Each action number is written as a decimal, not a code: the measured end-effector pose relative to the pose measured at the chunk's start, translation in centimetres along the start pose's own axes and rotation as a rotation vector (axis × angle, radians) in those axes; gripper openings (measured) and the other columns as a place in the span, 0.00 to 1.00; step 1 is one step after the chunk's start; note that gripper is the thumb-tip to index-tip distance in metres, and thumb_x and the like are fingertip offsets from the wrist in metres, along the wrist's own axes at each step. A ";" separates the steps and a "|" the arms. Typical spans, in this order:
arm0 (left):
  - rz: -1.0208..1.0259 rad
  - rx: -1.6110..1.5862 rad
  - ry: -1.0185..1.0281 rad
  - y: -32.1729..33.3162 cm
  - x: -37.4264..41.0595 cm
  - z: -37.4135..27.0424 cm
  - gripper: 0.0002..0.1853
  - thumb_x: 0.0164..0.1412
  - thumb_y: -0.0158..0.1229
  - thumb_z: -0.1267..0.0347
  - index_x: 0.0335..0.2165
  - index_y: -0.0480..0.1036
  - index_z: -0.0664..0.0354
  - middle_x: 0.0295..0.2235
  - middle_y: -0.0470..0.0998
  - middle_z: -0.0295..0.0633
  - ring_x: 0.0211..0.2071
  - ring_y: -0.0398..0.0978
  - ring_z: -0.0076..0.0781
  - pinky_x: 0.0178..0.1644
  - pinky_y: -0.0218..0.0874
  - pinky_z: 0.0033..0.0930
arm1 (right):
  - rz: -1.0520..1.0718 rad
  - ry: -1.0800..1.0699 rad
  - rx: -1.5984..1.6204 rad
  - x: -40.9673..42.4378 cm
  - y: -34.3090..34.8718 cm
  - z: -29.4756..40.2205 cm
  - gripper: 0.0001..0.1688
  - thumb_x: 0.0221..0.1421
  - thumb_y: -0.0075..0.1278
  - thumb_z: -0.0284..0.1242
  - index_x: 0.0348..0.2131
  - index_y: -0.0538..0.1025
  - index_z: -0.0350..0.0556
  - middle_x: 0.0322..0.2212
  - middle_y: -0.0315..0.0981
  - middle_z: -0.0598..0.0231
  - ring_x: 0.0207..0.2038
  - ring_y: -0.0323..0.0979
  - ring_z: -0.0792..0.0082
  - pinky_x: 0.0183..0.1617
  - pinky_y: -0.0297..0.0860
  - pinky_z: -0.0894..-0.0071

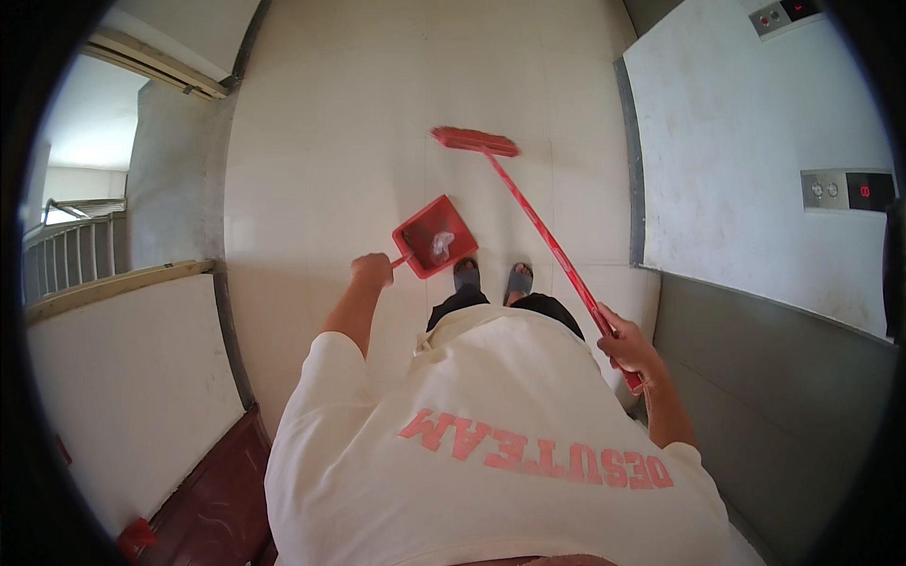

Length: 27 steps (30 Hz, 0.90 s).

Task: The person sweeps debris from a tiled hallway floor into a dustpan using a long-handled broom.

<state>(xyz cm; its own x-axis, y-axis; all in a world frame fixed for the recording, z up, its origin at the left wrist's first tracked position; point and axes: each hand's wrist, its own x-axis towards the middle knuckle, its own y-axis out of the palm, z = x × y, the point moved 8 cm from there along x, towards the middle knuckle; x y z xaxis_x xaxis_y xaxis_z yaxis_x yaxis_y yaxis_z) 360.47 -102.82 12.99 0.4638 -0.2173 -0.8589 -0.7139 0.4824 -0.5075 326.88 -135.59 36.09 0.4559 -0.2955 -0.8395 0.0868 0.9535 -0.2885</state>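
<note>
My left hand (371,269) grips the short handle of a red dustpan (463,237), held out in front of my feet. Inside the pan lies a crumpled piece of clear plastic (442,245), along with some dark debris. A red broom stick (541,226) runs diagonally from my right hand (626,344), which is closed around its upper part. At the far end, the broom head (476,141) with red bristles is on or just above the tiled floor, beyond the dustpan and apart from it.
Pale tiles (333,163) cover the floor. An opening with a metal stair railing (78,240) is at left, near a dark red door (212,488). Elevator panels (846,191) sit on the right wall, beside grey elevator doors (771,382). My sandalled feet (520,279) stand close to the pan.
</note>
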 end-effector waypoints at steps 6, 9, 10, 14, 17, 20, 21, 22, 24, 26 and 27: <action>-0.024 -0.133 -0.111 7.0 1.8 7.8 0.17 0.47 0.62 0.66 0.37 0.78 0.59 0.39 0.79 0.46 0.43 0.77 0.42 0.45 0.69 0.40 | -0.109 0.076 -0.313 1.0 -1.9 -6.9 0.42 0.47 0.43 0.25 0.63 0.56 0.60 0.22 0.73 0.53 0.17 0.71 0.66 0.25 0.71 0.64; -0.026 -0.340 -0.124 9.5 -0.4 10.8 0.19 0.46 0.65 0.58 0.32 0.79 0.64 0.33 0.79 0.53 0.37 0.78 0.48 0.41 0.70 0.44 | -0.131 0.092 -0.313 0.6 -1.7 -11.1 0.42 0.47 0.44 0.27 0.63 0.57 0.62 0.21 0.72 0.54 0.16 0.70 0.67 0.24 0.71 0.65; -0.025 -0.412 -0.161 11.9 -0.8 12.3 0.22 0.45 0.65 0.56 0.31 0.78 0.66 0.31 0.79 0.54 0.35 0.78 0.48 0.39 0.70 0.45 | -0.109 0.090 -0.358 0.6 -1.3 -11.4 0.41 0.48 0.44 0.26 0.63 0.56 0.61 0.22 0.73 0.52 0.18 0.72 0.63 0.26 0.71 0.64; -0.011 -0.633 -0.256 19.1 -3.3 11.6 0.26 0.46 0.63 0.51 0.25 0.77 0.70 0.23 0.78 0.55 0.27 0.78 0.48 0.33 0.69 0.45 | -0.073 -0.017 -0.556 2.7 0.3 -14.1 0.39 0.53 0.46 0.28 0.63 0.55 0.61 0.27 0.74 0.42 0.28 0.76 0.50 0.34 0.71 0.59; -0.029 -0.803 -0.291 20.5 -4.6 8.4 0.27 0.48 0.60 0.50 0.20 0.77 0.70 0.17 0.76 0.54 0.22 0.78 0.48 0.30 0.68 0.45 | -0.071 -0.064 -0.588 6.8 0.4 -15.0 0.42 0.47 0.42 0.28 0.63 0.55 0.63 0.31 0.75 0.39 0.35 0.75 0.43 0.42 0.71 0.55; -0.128 -0.986 -0.306 21.7 -4.5 6.5 0.26 0.49 0.59 0.52 0.19 0.77 0.70 0.16 0.75 0.55 0.21 0.77 0.47 0.30 0.67 0.45 | -0.081 -0.155 -0.662 11.4 -0.1 -13.6 0.43 0.51 0.49 0.28 0.64 0.52 0.64 0.28 0.75 0.40 0.32 0.74 0.41 0.38 0.70 0.48; -0.150 -1.064 -0.322 23.4 -3.9 6.4 0.26 0.49 0.59 0.52 0.20 0.77 0.69 0.16 0.75 0.55 0.21 0.77 0.47 0.29 0.67 0.45 | -0.064 -0.120 -0.688 13.3 -0.8 -12.5 0.44 0.50 0.49 0.27 0.64 0.52 0.63 0.29 0.75 0.40 0.33 0.74 0.41 0.38 0.70 0.49; -0.154 -1.088 -0.317 24.4 -3.3 6.5 0.26 0.50 0.58 0.52 0.21 0.78 0.69 0.17 0.75 0.56 0.22 0.78 0.43 0.29 0.65 0.44 | -0.053 -0.087 -0.713 15.4 -1.5 -10.4 0.45 0.49 0.49 0.26 0.64 0.51 0.63 0.30 0.75 0.40 0.34 0.74 0.41 0.38 0.70 0.49; -0.180 -0.973 -0.322 24.1 -2.3 6.0 0.24 0.51 0.59 0.53 0.22 0.78 0.69 0.18 0.75 0.57 0.23 0.78 0.44 0.29 0.65 0.44 | -0.042 -0.035 -0.744 19.6 -3.1 -5.3 0.46 0.47 0.48 0.24 0.64 0.51 0.63 0.32 0.75 0.40 0.36 0.74 0.42 0.40 0.70 0.50; -0.182 -0.961 -0.355 21.8 -2.0 4.8 0.23 0.51 0.60 0.54 0.23 0.78 0.68 0.19 0.76 0.57 0.24 0.78 0.46 0.30 0.65 0.46 | -0.050 -0.135 -0.738 24.2 -5.0 -1.5 0.46 0.47 0.44 0.23 0.64 0.51 0.63 0.37 0.74 0.39 0.40 0.73 0.42 0.42 0.69 0.51; -0.170 -0.996 -0.378 20.0 -2.6 4.0 0.22 0.51 0.60 0.55 0.24 0.79 0.68 0.20 0.76 0.57 0.25 0.78 0.48 0.31 0.65 0.47 | -0.015 -0.106 -0.723 26.7 -5.7 0.2 0.46 0.47 0.43 0.23 0.65 0.50 0.62 0.36 0.74 0.39 0.40 0.74 0.44 0.43 0.69 0.52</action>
<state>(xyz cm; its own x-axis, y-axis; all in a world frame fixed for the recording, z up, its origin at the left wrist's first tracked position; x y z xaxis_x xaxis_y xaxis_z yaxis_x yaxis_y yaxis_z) 347.07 -89.24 5.35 0.6075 0.1422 -0.7815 -0.6513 -0.4740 -0.5925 338.73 -148.91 15.47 0.5459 -0.2658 -0.7946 -0.4963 0.6615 -0.5623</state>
